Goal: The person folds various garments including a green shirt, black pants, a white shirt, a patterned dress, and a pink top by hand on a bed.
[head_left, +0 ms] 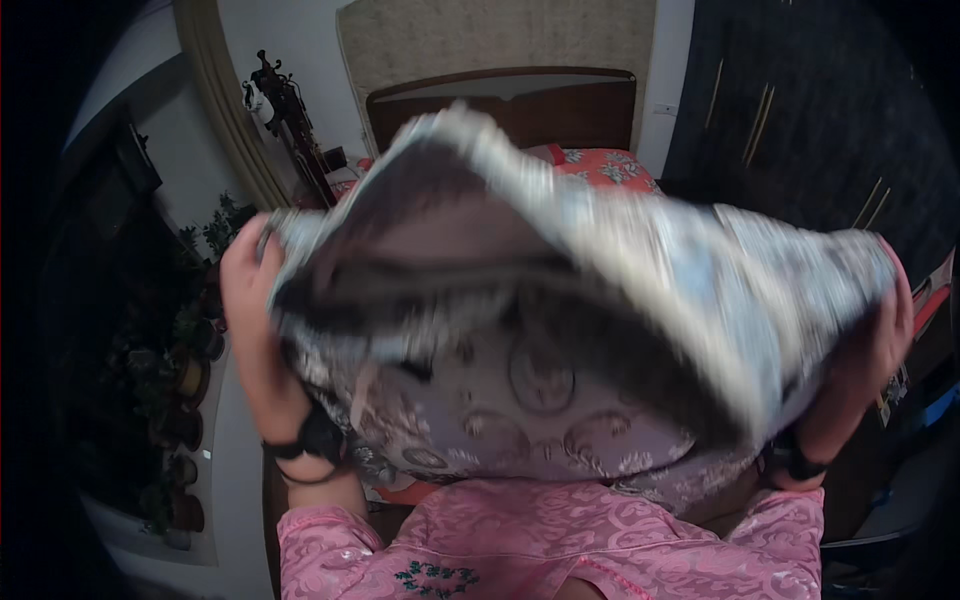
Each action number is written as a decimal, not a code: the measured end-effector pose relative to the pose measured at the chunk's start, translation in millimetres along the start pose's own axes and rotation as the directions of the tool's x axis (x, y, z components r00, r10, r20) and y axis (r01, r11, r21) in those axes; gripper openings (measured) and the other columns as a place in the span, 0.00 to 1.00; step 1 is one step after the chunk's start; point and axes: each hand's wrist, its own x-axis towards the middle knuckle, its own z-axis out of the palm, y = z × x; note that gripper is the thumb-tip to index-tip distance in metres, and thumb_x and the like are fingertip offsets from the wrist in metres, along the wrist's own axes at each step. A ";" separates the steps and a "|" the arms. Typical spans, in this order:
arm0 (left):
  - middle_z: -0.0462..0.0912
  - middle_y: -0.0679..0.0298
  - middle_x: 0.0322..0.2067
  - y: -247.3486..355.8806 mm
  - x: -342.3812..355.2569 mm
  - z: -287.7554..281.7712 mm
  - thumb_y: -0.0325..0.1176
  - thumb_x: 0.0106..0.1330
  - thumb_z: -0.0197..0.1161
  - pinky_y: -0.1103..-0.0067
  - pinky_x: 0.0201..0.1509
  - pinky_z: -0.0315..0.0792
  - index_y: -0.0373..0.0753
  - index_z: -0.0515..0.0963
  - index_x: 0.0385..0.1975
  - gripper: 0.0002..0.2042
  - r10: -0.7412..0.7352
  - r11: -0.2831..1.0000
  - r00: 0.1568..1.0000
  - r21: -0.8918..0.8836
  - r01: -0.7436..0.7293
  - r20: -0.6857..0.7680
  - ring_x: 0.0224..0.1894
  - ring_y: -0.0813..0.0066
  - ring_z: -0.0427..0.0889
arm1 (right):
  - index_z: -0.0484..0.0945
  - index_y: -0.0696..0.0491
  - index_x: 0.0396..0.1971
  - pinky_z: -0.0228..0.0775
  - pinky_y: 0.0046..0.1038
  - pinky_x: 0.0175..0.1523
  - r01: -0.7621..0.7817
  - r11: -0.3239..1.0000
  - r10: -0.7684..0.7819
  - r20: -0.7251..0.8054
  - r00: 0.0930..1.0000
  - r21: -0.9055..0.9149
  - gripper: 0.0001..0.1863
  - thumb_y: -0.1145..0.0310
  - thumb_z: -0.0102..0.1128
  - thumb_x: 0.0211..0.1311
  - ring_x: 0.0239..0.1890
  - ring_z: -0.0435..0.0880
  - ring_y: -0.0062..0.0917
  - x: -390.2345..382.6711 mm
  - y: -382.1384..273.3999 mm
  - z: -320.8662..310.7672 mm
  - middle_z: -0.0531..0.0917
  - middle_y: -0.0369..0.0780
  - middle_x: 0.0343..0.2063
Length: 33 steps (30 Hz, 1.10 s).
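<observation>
A large patterned cloth (620, 430) is stretched between my hands in front of my chest, blurred by motion. One face is pale blue and cream; the other is greyish mauve with round motifs. Its upper part arches into a raised fold with a dark hollow beneath. At its left edge, my left hand (250, 268) grips the fabric, fingers curled over it. On the far right side, my right hand (890, 325) is closed round the opposite edge, smeared and partly hidden by the cloth. Whether the cloth is a single sheet or a cover, I cannot tell.
Beyond the cloth stands a bed with a brown wooden headboard (505, 108) and red floral bedding (605, 168). A dark wardrobe (800, 110) with gold handles is on the right. Potted plants (190, 375) line a ledge on the left, near a beige curtain (228, 95).
</observation>
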 end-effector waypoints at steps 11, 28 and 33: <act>0.65 0.48 0.55 -243.6 37.8 64.8 0.36 0.57 0.61 0.67 0.57 0.63 0.37 0.62 0.58 0.28 -0.024 0.707 1.000 0.707 0.008 0.012 0.57 0.50 0.65 | 0.58 0.48 0.62 0.45 0.36 0.67 -0.002 0.728 0.395 0.417 0.819 -0.686 0.33 0.65 0.58 0.56 0.67 0.46 0.48 -3.5 236.6 93.9 0.46 0.53 0.66; 0.78 0.62 0.26 -386.5 -443.7 23.8 0.41 0.64 0.54 0.83 0.20 0.68 0.30 0.74 0.36 0.16 -0.962 0.066 -0.034 0.348 0.935 0.272 0.21 0.76 0.75 | 0.66 0.62 0.52 0.60 0.36 0.59 -0.278 0.316 0.897 0.191 0.398 -0.907 0.31 0.71 0.62 0.45 0.55 0.68 0.47 -378.8 343.2 -23.1 0.71 0.54 0.51; 0.73 0.67 0.27 -439.6 -404.0 61.9 0.37 0.63 0.57 0.83 0.32 0.73 0.40 0.72 0.37 0.09 -0.978 -0.198 -0.166 -0.317 0.927 0.125 0.27 0.74 0.74 | 0.66 0.54 0.55 0.58 0.38 0.61 0.052 0.423 0.736 0.377 0.562 -0.904 0.28 0.77 0.53 0.49 0.59 0.63 0.46 -368.3 427.2 39.0 0.65 0.52 0.57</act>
